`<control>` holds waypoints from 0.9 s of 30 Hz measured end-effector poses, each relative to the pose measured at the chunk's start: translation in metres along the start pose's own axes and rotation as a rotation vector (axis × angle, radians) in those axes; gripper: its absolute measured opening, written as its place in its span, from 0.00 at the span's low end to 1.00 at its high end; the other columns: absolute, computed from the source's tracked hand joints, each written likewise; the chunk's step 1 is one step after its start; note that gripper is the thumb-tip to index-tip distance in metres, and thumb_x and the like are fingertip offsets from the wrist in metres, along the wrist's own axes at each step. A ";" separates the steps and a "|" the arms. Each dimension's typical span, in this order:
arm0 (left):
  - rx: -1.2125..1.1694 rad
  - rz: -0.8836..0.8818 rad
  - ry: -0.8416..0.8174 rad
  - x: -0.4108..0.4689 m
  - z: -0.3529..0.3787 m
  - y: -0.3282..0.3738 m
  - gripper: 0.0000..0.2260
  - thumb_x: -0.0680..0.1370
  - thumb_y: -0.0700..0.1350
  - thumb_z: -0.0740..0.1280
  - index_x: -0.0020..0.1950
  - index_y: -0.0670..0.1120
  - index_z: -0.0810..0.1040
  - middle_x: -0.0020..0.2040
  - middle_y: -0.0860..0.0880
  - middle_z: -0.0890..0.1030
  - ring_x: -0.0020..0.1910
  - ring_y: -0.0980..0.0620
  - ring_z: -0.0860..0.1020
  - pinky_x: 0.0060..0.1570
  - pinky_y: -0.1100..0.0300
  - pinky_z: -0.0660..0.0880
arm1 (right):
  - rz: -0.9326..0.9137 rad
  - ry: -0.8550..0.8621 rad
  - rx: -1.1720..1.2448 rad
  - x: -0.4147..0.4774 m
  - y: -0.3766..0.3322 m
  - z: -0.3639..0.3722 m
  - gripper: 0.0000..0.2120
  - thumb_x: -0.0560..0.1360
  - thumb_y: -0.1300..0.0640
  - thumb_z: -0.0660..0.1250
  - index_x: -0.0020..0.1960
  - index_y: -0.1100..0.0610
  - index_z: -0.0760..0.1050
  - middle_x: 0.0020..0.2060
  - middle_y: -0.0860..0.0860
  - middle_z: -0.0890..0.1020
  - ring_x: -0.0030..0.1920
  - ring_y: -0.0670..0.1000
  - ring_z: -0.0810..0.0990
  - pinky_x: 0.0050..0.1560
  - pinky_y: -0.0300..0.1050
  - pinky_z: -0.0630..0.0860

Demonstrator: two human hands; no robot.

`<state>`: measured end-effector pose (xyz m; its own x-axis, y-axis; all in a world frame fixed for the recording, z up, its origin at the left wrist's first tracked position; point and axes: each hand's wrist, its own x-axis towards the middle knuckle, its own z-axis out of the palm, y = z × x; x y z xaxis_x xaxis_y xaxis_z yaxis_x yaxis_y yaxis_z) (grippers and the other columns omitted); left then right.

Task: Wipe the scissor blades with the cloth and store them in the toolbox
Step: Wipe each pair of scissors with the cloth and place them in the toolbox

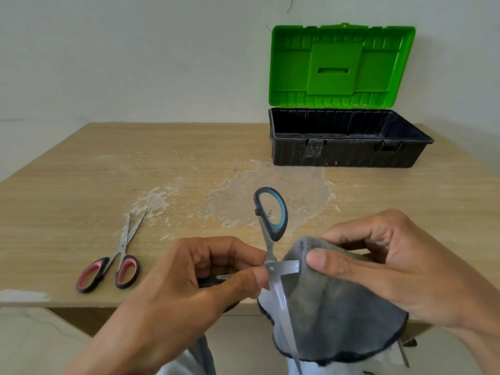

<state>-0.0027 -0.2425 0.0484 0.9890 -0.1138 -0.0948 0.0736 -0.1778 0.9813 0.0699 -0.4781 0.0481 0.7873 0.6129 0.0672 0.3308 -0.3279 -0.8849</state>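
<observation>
My left hand [205,269] grips a pair of blue-handled scissors [272,215] near the pivot, spread wide open. One handle loop points up and away, and the other handle is hidden under my fingers. One blade points down past the table edge. The other blade runs right into a grey cloth [335,307], which my right hand [378,263] pinches around it with thumb and fingers. A second pair of scissors, with red and black handles [113,263], lies slightly open on the table at the left. The toolbox [349,139] stands open at the back right, black base, green lid upright.
The wooden table [81,185] has a pale dried stain [270,190] across its middle. Its front edge runs just under my hands. A white wall stands behind the table and toolbox.
</observation>
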 end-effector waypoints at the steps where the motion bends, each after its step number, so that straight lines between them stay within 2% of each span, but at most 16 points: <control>1: 0.000 0.003 -0.005 0.001 0.001 0.001 0.08 0.68 0.50 0.73 0.43 0.50 0.87 0.37 0.50 0.86 0.38 0.58 0.82 0.38 0.70 0.75 | -0.010 -0.011 -0.017 0.001 0.000 0.002 0.14 0.77 0.41 0.71 0.46 0.50 0.89 0.38 0.54 0.87 0.40 0.56 0.85 0.45 0.49 0.80; 3: 0.014 0.008 -0.009 0.001 0.000 0.002 0.06 0.68 0.49 0.73 0.43 0.50 0.87 0.36 0.50 0.86 0.37 0.58 0.83 0.38 0.71 0.75 | -0.020 -0.037 -0.043 0.003 0.000 0.004 0.17 0.77 0.40 0.71 0.45 0.52 0.88 0.35 0.55 0.85 0.37 0.57 0.82 0.39 0.42 0.76; 5: 0.022 0.008 -0.021 -0.001 -0.002 0.003 0.06 0.69 0.48 0.73 0.42 0.50 0.87 0.37 0.49 0.86 0.38 0.57 0.84 0.39 0.71 0.75 | -0.022 -0.072 -0.057 0.002 0.001 0.003 0.21 0.77 0.39 0.70 0.44 0.56 0.88 0.34 0.59 0.83 0.35 0.59 0.80 0.38 0.37 0.74; 6: 0.029 0.009 -0.029 -0.002 -0.004 0.003 0.05 0.69 0.48 0.72 0.42 0.51 0.87 0.37 0.49 0.86 0.39 0.57 0.84 0.39 0.71 0.75 | -0.010 -0.083 -0.052 0.001 0.002 0.001 0.22 0.77 0.38 0.70 0.44 0.58 0.87 0.34 0.61 0.83 0.35 0.60 0.80 0.39 0.38 0.75; 8: 0.040 0.000 -0.034 -0.003 -0.006 0.002 0.05 0.69 0.49 0.72 0.43 0.51 0.87 0.38 0.49 0.86 0.39 0.56 0.84 0.40 0.71 0.76 | 0.020 -0.091 -0.031 0.000 0.004 -0.002 0.22 0.76 0.38 0.71 0.44 0.58 0.87 0.37 0.63 0.84 0.38 0.63 0.82 0.43 0.50 0.81; 10: 0.042 -0.008 -0.044 -0.003 -0.007 -0.001 0.05 0.71 0.49 0.72 0.44 0.51 0.87 0.38 0.48 0.86 0.40 0.55 0.84 0.41 0.69 0.77 | 0.043 -0.083 -0.028 -0.001 0.007 -0.005 0.23 0.75 0.37 0.72 0.45 0.59 0.87 0.39 0.65 0.84 0.41 0.65 0.84 0.49 0.59 0.80; 13: 0.038 -0.014 -0.059 0.001 -0.005 -0.002 0.05 0.71 0.48 0.72 0.44 0.51 0.87 0.39 0.48 0.86 0.40 0.54 0.84 0.42 0.68 0.77 | 0.068 -0.057 0.002 -0.001 0.009 -0.003 0.26 0.74 0.37 0.72 0.44 0.63 0.86 0.39 0.68 0.83 0.41 0.67 0.82 0.47 0.59 0.79; 17: 0.055 -0.005 -0.116 0.005 -0.003 0.000 0.05 0.71 0.48 0.72 0.43 0.51 0.87 0.38 0.49 0.86 0.39 0.58 0.83 0.39 0.71 0.75 | 0.077 -0.097 0.076 0.004 0.006 0.004 0.18 0.78 0.43 0.74 0.45 0.59 0.87 0.39 0.62 0.85 0.42 0.65 0.83 0.46 0.58 0.79; 20: 0.059 -0.006 -0.110 0.005 -0.004 0.002 0.05 0.69 0.49 0.72 0.42 0.52 0.87 0.37 0.49 0.86 0.38 0.58 0.83 0.38 0.73 0.75 | 0.087 -0.119 0.109 0.005 0.004 0.004 0.10 0.77 0.49 0.73 0.46 0.55 0.88 0.37 0.51 0.87 0.39 0.54 0.84 0.43 0.45 0.78; 24: 0.054 -0.018 -0.092 0.002 -0.007 0.000 0.05 0.68 0.50 0.72 0.41 0.54 0.87 0.37 0.50 0.86 0.39 0.57 0.84 0.40 0.71 0.76 | 0.089 -0.131 0.126 0.001 0.001 -0.003 0.06 0.77 0.53 0.73 0.45 0.52 0.89 0.39 0.49 0.89 0.41 0.48 0.88 0.43 0.36 0.79; 27: 0.045 -0.025 -0.069 0.001 -0.006 0.000 0.04 0.71 0.52 0.76 0.43 0.53 0.87 0.37 0.49 0.86 0.39 0.57 0.83 0.40 0.70 0.76 | 0.081 -0.110 0.092 0.000 0.001 -0.004 0.08 0.76 0.51 0.73 0.46 0.53 0.89 0.40 0.53 0.89 0.42 0.52 0.88 0.46 0.36 0.80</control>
<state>-0.0005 -0.2363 0.0489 0.9756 -0.1759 -0.1316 0.0904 -0.2247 0.9702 0.0719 -0.4812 0.0489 0.7459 0.6640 -0.0521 0.2159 -0.3150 -0.9242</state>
